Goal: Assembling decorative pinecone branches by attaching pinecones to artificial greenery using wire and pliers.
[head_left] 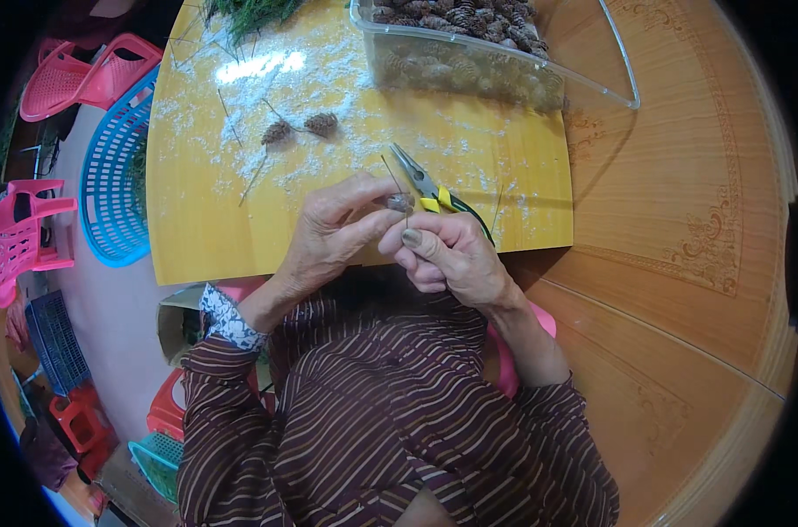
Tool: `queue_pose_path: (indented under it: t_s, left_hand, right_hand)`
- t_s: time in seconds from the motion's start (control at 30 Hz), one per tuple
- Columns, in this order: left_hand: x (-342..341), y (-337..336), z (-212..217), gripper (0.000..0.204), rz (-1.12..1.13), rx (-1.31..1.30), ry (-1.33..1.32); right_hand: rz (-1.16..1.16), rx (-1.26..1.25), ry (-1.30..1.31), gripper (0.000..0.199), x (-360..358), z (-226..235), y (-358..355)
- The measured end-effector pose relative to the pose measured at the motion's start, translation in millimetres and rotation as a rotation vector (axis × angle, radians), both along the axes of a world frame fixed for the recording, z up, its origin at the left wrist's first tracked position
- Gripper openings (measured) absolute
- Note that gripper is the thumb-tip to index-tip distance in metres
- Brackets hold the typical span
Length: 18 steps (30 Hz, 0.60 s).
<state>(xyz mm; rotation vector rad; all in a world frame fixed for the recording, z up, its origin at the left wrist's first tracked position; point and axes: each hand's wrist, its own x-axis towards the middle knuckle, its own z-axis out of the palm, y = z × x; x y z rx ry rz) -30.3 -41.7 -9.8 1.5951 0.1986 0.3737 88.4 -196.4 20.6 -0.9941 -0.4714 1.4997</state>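
Note:
Near the front edge of the yellow table (232,237), my left hand (333,227) pinches a small pine cone (400,202) between thumb and fingers. A thin dark wire (388,171) sticks up from the cone and another length runs down from it. My right hand (456,255) is closed, its thumb and forefinger on the lower wire just below the cone. Pliers (425,183) with yellow and black handles lie beside my right hand, jaws pointing away and handle ends partly behind that hand. Farther off, two wired pine cones (321,124) lie on the table.
A clear plastic bin (469,66) full of pine cones stands at the back right. White flakes and loose wires are scattered over the table. Green sprigs (254,16) lie at the far edge. On the left are a blue basket (113,189) and pink chairs (25,233).

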Motion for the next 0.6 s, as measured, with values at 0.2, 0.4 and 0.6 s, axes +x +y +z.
queue_pose_path:
  t_s: [0.2, 0.4, 0.6]
  left_hand:
    - [2, 2, 0, 0.027, 0.033, 0.252, -0.049]
    - [5, -2, 0, 0.024, 0.123, 0.411, -0.135]
    - [-1, 3, 10, 0.023, -0.014, 0.183, 0.052]
  right_hand:
    - [-0.011, -0.041, 0.033, 0.027, 1, 5, 1]
    - [-0.02, -0.048, 0.241, 0.029, 3, 4, -1]
    - [0.04, -0.035, -0.157, 0.027, 12, 3, -6]
